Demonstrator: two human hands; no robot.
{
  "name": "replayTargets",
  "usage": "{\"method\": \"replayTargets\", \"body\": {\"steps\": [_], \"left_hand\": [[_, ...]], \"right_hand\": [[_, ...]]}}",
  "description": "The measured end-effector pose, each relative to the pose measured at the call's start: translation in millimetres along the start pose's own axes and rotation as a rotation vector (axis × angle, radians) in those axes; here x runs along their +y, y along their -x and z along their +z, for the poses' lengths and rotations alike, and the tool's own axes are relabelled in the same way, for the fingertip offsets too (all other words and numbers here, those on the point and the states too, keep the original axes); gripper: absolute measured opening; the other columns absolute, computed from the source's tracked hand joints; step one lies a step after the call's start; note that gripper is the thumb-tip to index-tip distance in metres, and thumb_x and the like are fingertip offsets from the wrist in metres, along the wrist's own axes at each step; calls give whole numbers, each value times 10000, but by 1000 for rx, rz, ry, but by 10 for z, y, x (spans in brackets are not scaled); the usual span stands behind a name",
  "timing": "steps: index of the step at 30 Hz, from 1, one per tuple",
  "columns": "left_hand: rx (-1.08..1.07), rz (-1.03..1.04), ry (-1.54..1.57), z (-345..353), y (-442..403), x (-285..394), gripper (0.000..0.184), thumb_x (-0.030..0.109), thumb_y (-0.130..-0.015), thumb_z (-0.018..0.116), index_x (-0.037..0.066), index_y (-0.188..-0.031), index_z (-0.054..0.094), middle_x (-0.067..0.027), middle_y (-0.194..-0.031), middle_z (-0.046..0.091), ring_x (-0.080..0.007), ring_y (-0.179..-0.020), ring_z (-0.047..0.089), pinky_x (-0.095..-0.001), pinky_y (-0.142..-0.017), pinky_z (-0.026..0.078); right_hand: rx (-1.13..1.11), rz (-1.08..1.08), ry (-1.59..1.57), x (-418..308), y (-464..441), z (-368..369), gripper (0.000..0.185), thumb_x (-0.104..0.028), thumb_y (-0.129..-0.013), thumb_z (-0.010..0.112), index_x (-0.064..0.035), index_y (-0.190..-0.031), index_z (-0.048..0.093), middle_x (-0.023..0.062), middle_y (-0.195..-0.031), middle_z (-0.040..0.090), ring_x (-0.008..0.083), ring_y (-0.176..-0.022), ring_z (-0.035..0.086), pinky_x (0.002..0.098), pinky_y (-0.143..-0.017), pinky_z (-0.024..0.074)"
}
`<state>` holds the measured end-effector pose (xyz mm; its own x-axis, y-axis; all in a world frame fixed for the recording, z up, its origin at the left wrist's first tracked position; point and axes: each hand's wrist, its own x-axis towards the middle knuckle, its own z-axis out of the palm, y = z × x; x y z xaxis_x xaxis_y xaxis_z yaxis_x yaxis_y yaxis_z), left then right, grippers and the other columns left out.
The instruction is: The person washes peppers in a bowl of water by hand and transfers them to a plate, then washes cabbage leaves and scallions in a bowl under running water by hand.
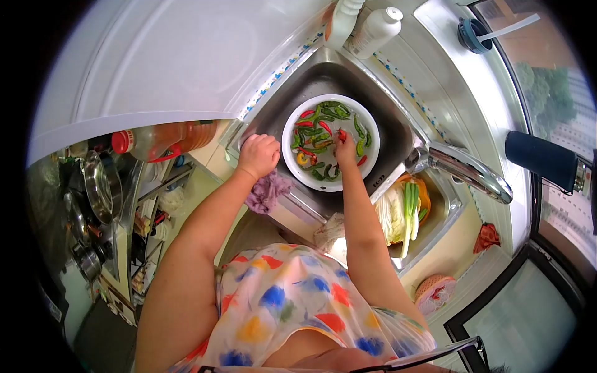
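Note:
A white bowl point(288, 163) of water stands in the steel sink, with green peppers point(359, 127) and red peppers point(324, 127) floating in it. My right hand point(346, 153) reaches into the bowl's right half, its fingers closed on a red pepper point(342, 135). Left of the bowl, my left hand point(261, 153) is at the sink's near-left corner with its fingers curled down. What lies under those fingers is hidden. A purple cloth point(267, 191) hangs over the front edge, just below my left wrist.
A smaller basin on the right holds a napa cabbage point(389, 214) and green onions point(410, 214). The chrome faucet point(471, 171) extends to the right, away from the bowl. White bottles point(377, 31) stand behind the sink. A large oil jug point(163, 140) lies at the left.

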<state>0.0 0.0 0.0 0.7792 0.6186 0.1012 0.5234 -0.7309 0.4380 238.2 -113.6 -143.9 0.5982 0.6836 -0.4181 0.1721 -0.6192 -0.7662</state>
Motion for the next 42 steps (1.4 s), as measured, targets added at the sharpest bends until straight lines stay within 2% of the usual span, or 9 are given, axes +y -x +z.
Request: {"method": "replayTargets", "body": {"steps": [2, 8, 14, 17, 26, 29, 32, 38, 42], "left_hand": [[-5, -2, -7, -4, -16, -24, 85, 104, -658, 581, 105, -613, 509, -43, -669, 506, -230, -696, 532, -360, -653, 409], [-8, 4, -3, 75, 28, 24, 78, 123, -666, 593, 115, -622, 529, -31, -677, 510, -215, -713, 531, -358, -666, 408], [30, 8, -8, 6, 14, -2, 89, 104, -663, 579, 103, -609, 509, -44, -668, 505, -230, -701, 532, -362, -664, 414], [26, 2, -4, -3, 11, 10, 85, 104, -660, 579, 104, -609, 511, -45, -668, 504, -229, -704, 533, -363, -665, 415], [54, 7, 3, 1, 2, 3, 92, 102, -656, 582, 105, -600, 509, -42, -666, 503, -226, -690, 530, -360, -656, 415], [47, 9, 1, -5, 5, 5, 87, 101, -657, 580, 105, -604, 511, -42, -668, 505, -227, -690, 530, -361, -648, 413], [28, 9, -5, 5, 11, -5, 86, 101, -658, 579, 105, -607, 510, -41, -668, 505, -225, -694, 530, -363, -641, 411], [37, 7, -6, -1, 12, 3, 86, 105, -662, 580, 107, -609, 512, -38, -668, 506, -222, -694, 529, -362, -634, 408], [28, -8, -1, 2, 13, 16, 89, 107, -664, 581, 106, -609, 511, -37, -667, 505, -221, -694, 529, -359, -631, 406]], "right_hand": [[-73, 36, 159, -268, 55, -73, 264, -227, -820, 646, -10, -944, 563, 178, -860, 613, 291, -768, 596, 338, -710, 447], [439, -372, 384, -728, 163, -512, 197, -178, -773, 635, -26, -859, 543, 150, -856, 601, 359, -850, 560, 416, -710, 459], [145, -245, 719, -34, -239, -246, 111, -129, -752, 613, -39, -815, 607, 166, -843, 613, 356, -826, 566, 454, -724, 460], [213, -445, 748, 29, -145, -208, 143, -152, -772, 610, -42, -864, 600, 146, -863, 622, 335, -836, 573, 429, -734, 462], [16, 234, -69, -60, -89, -192, 172, -98, -810, 588, -18, -962, 578, 180, -764, 622, 312, -773, 610, 364, -717, 465], [224, -238, 63, 226, -128, -21, 153, -87, -841, 563, -20, -979, 564, 142, -764, 616, 250, -692, 614, 337, -662, 478], [1, -35, -503, 236, -105, 42, 128, -89, -852, 563, -15, -956, 560, 102, -787, 605, 202, -582, 586, 319, -570, 476], [27, 439, -540, -332, 75, -160, 51, -52, -855, 536, -16, -891, 546, 84, -748, 587, 148, -523, 523, 289, -490, 441], [29, 82, -444, 319, -136, 40, 133, -140, -868, 564, -9, -886, 554, 71, -647, 575, 157, -479, 530, 312, -392, 400]]}}
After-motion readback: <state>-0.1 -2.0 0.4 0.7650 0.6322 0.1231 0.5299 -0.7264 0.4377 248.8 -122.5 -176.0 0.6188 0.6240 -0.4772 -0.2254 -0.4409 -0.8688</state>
